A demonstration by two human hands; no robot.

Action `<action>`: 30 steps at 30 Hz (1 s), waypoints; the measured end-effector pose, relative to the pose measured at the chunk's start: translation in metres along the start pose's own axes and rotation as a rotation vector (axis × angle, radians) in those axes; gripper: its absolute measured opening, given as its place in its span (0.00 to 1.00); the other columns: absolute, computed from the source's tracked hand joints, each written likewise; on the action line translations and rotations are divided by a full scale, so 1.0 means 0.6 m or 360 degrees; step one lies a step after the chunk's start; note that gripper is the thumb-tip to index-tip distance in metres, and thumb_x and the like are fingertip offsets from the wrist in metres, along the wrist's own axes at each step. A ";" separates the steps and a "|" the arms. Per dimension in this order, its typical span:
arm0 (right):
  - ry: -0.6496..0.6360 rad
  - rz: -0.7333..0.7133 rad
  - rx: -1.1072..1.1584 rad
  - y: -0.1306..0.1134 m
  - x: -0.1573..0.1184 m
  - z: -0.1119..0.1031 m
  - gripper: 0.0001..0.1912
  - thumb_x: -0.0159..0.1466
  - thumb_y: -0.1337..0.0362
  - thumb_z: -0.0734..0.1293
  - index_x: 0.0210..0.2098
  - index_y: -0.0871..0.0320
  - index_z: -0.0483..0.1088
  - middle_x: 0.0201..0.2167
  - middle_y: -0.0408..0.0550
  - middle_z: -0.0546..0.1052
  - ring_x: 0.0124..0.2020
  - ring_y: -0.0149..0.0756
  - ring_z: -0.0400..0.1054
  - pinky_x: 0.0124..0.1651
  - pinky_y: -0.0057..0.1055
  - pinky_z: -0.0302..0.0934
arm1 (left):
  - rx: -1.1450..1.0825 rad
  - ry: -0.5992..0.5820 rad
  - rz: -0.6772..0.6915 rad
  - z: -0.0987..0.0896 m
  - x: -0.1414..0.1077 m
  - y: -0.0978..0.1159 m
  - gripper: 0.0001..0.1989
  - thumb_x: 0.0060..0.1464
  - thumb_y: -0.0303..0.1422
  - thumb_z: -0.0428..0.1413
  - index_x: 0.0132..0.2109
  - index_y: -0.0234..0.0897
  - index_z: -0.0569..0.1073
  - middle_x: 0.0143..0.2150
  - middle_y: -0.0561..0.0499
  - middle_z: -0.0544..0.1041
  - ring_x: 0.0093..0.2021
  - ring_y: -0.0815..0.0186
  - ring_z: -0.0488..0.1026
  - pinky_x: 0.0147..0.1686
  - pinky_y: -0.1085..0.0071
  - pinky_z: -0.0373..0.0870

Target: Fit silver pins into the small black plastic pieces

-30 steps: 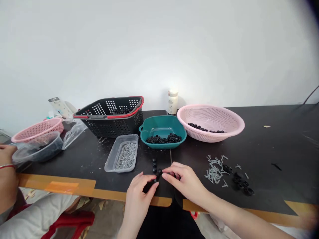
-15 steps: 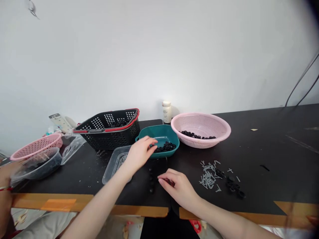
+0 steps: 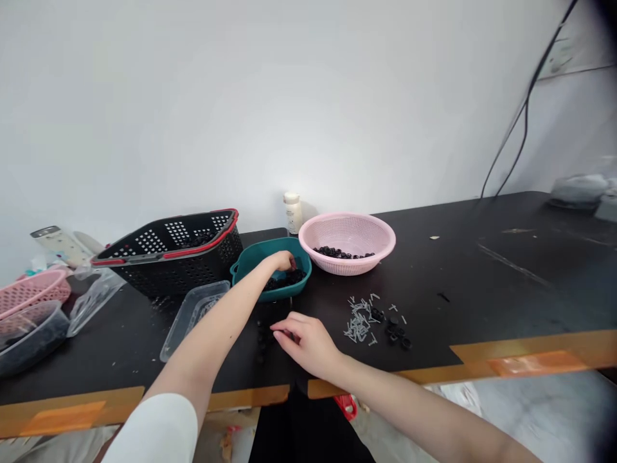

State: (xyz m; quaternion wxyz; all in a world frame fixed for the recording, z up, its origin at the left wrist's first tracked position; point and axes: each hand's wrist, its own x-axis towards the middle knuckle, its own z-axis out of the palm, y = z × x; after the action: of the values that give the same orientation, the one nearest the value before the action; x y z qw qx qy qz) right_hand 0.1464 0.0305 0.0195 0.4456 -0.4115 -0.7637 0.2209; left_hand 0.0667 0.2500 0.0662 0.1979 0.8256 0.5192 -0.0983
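My left hand reaches down into the teal basin, over the small black parts lying there. Its fingertips are mostly hidden, so I cannot tell whether they grip anything. On the black table, my right hand has thumb and forefinger pressed together. Whatever may be between them is hidden. Just left of those fingertips runs a short row of small round black parts. Right of this hand are a pile of small grey pins and a few black ring-like caps.
A black basket with red-trimmed handles stands at the left, behind a clear tray of small pieces. At the back are a pink colander with black parts and a white bottle. Farther left sits a clear tub.
My left hand has gone from above the basin's near edge down into it. The right hand stays beside the black row, fingers closed. The whole view has turned right.
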 end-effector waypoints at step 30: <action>0.0068 0.1181 -0.0199 0.091 -0.034 -0.278 0.14 0.71 0.60 0.61 0.50 0.63 0.69 0.50 0.52 0.71 0.46 0.40 0.70 0.49 0.41 0.66 | -0.1694 0.1179 0.0326 0.352 -0.588 0.029 0.12 0.56 0.40 0.55 0.34 0.35 0.74 0.26 0.53 0.74 0.27 0.68 0.71 0.34 0.70 0.70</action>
State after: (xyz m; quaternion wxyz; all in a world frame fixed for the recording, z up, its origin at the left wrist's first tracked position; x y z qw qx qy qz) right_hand 0.3192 0.0395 0.0549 0.3252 -0.6912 -0.5651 0.3118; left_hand -0.0646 -0.1362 0.0091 0.3960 0.6394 0.4493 0.4822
